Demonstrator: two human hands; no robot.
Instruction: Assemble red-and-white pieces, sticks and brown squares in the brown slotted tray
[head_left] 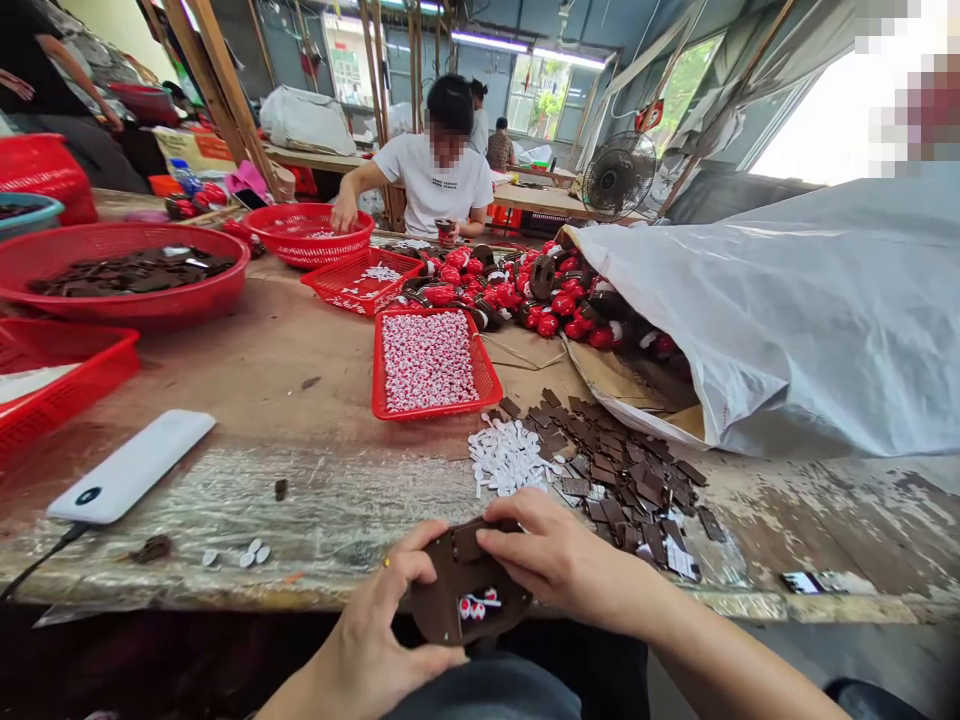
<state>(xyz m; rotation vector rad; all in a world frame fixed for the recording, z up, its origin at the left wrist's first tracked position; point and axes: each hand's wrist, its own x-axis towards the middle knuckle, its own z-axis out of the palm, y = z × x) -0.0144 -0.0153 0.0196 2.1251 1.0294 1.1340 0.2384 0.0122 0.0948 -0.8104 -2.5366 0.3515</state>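
Note:
My left hand [375, 640] grips the left edge of a dark brown rounded plate [450, 600] at the table's near edge. Small red-and-white pieces [474, 605] sit in an opening of that plate. My right hand [559, 555] rests over the plate's top right, its fingers pressing a small brown rectangular piece [466, 543] onto it. Just beyond my hands lie a pile of brown rectangular pieces [615, 470] and a heap of small white pieces [506, 458].
A red tray of red-and-white beads [426, 362] sits mid-table. Red and black parts [525, 290] spill from a large white bag [787, 320]. Red baskets [127, 275] and a white power bank [131, 465] are at left. A person in white [439, 180] works opposite; a fan [619, 175] stands behind.

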